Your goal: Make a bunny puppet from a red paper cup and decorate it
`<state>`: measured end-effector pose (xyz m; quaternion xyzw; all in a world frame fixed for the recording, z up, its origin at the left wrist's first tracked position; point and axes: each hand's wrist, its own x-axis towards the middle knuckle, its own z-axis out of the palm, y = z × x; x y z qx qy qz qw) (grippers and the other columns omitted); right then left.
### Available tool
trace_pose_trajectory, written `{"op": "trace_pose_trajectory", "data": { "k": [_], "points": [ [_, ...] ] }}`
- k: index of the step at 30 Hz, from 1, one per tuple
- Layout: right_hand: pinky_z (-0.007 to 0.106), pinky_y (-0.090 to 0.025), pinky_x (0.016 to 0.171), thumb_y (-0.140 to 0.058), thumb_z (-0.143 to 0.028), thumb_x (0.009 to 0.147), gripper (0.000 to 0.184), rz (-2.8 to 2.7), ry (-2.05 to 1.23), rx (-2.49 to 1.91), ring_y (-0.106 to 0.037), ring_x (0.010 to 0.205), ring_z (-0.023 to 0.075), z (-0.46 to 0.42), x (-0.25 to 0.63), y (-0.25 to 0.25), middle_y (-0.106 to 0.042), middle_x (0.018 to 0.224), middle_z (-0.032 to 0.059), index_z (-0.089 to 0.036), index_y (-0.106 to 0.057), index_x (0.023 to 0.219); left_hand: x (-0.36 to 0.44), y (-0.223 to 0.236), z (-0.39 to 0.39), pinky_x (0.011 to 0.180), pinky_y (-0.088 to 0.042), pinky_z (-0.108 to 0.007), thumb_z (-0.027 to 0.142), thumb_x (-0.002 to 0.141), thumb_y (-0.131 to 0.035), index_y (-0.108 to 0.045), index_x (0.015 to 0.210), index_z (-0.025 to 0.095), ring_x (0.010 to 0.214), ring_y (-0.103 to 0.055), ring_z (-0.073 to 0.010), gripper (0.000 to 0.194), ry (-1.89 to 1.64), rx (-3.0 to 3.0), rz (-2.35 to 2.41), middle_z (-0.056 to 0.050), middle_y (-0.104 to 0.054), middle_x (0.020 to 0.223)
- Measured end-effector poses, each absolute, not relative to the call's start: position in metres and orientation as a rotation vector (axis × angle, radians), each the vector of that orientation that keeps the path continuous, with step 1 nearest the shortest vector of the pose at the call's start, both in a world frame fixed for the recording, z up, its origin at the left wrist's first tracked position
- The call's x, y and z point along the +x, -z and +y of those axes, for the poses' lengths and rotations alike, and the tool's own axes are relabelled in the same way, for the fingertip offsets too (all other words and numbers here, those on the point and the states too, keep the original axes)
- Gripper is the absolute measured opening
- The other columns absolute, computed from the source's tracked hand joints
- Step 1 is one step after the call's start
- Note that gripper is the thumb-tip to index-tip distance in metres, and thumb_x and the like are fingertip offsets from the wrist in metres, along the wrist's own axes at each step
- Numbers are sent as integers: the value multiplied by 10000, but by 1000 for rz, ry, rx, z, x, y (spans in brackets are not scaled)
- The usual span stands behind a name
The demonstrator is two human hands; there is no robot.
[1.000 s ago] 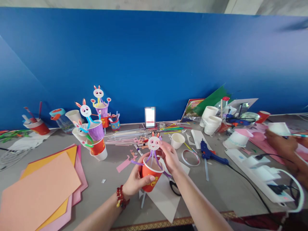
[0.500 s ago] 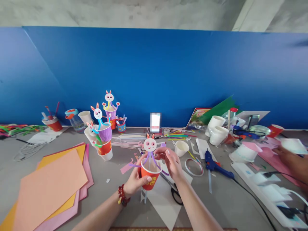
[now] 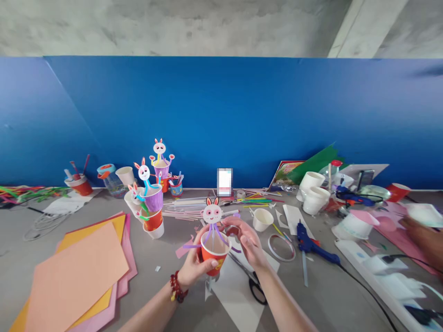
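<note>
My left hand [image 3: 194, 267] is wrapped round a red paper cup [image 3: 212, 259], its thumb across the front. A white rabbit face [image 3: 212, 215] with black-edged ears stands above the cup's mouth. Purple pipe cleaners [image 3: 218, 232] run down from it into the cup, and more stick out at both sides. Just right of the cup, my right hand [image 3: 251, 244] is half curled with thumb and fingers apart, and nothing shows in its grasp. A thin rod below the cup is partly hidden. Black-handled scissors [image 3: 258, 290] lie on white paper [image 3: 238, 297] beneath my hands.
Coloured paper sheets [image 3: 79, 272] lie at left, behind them stacked cups with rabbit figures [image 3: 152, 198]. On the right are a tape roll [image 3: 282, 259], a blue glue gun [image 3: 308, 244], a power strip [image 3: 363, 265] and white cups [image 3: 315, 200]. Another person's hand [image 3: 424, 240] is at far right.
The view has tilted up slightly, so things sit lower in it. The rabbit face has turned slightly and leans more to the left. My left hand keeps its grip on the cup.
</note>
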<state>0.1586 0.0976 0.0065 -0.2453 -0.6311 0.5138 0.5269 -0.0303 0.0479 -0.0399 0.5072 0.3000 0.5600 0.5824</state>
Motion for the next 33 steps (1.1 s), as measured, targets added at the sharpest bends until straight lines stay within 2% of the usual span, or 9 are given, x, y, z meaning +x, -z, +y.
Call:
{"op": "trace_pose_trajectory", "data": {
  "k": [4, 8, 10, 12, 16, 18, 23, 33],
  "points": [
    [445, -478, 989, -698, -628, 809, 659, -1643, -1257, -589, -543, 1246, 338, 92, 162, -14, -550, 1390, 137, -266, -564, 1343, -33, 37, 51, 1110, -403, -469, 479, 716, -805, -436, 1472, 202, 1284, -536, -354, 886, -1364, 1212, 711, -170, -621, 1342],
    [453, -478, 1016, -811, -516, 757, 887, -1645, -1363, -563, -579, 1222, 306, 81, 161, -14, -560, 1378, 120, -328, -352, 1492, -36, 33, 52, 1093, -425, -474, 450, 711, -815, -442, 1468, 191, 1287, -538, -369, 883, -1391, 1231, 724, -181, -616, 1350],
    [454, -473, 1031, -825, -479, 756, 900, -1625, -1410, -550, -567, 1245, 301, 76, 161, -10, -553, 1392, 122, -329, -334, 1495, -37, 33, 52, 1078, -441, -467, 437, 712, -818, -442, 1468, 188, 1279, -547, -370, 880, -1384, 1235, 717, -184, -614, 1352],
    [434, -506, 985, -799, -463, 790, 760, -1587, -1403, -573, -593, 1205, 292, 72, 161, -5, -578, 1354, 130, -301, -421, 1429, -39, 34, 52, 1064, -453, -464, 434, 712, -817, -441, 1467, 191, 1265, -559, -368, 878, -1379, 1230, 704, -182, -616, 1352],
    [337, -556, 809, -730, -386, 870, 337, -1484, -1261, -724, -673, 942, 217, 66, 158, 3, -670, 1078, 89, -246, -596, 1145, -41, 39, 54, 1050, -464, -450, 415, 709, -821, -445, 1462, 205, 1253, -568, -354, 867, -1406, 1216, 703, -166, -627, 1342],
    [308, -555, 765, -731, -354, 872, 234, -1481, -1233, -743, -672, 859, 190, 66, 156, 7, -670, 988, 66, -229, -628, 1040, -42, 41, 55, 1026, -484, -435, 406, 710, -821, -453, 1456, 208, 1229, -584, -346, 855, -1421, 1212, 701, -161, -636, 1329],
    [250, -532, 622, -720, -358, 877, 171, -1441, -1203, -729, -631, 668, 136, 69, 150, 16, -643, 843, 29, -210, -651, 930, -43, 42, 56, 987, -509, -406, 377, 737, -802, -468, 1444, 212, 1183, -611, -321, 799, -1420, 1219, 706, -149, -655, 1297],
    [242, -499, 592, -676, -302, 907, 94, -1436, -1166, -681, -605, 654, 125, 68, 153, 23, -594, 855, 22, -211, -657, 890, -42, 38, 55, 984, -504, -417, 381, 772, -769, -447, 1454, 221, 1169, -614, -313, 771, -1416, 1253, 664, -147, -652, 1293]
  ]
}}
